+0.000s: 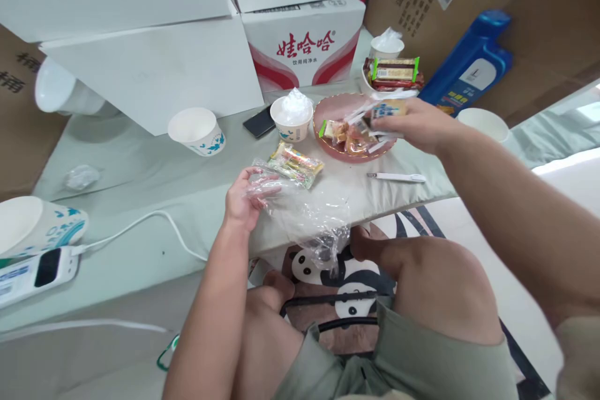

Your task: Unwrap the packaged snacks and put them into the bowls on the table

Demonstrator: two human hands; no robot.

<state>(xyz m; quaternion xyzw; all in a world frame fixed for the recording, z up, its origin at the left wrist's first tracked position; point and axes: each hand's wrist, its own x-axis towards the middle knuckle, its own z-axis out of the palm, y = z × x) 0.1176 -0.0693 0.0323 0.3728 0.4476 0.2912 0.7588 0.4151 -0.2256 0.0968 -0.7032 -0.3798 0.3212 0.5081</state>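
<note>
Our L hand [241,203] has its fingers closed on the edge of a clear plastic bag [309,215]; the bag's loose end hangs over the front edge of the table [244,156]. Yellow & green snack packs [300,165] lie w/ the bag, just beyond those fingers. Our R hand [417,122] is clamped on a wrapped snack [388,109], over the R side of the pink bowl [329,110]; exact fingertip contact we can't tell, partly hidden. More small snacks [347,135] sit in the bowl. Paper cup w/ white plastic [291,126] stands just L of the bowl, white-handled tool [398,177] lies in front. Blue bottle [471,65] we see behind R hand, tilted in this view.
</note>
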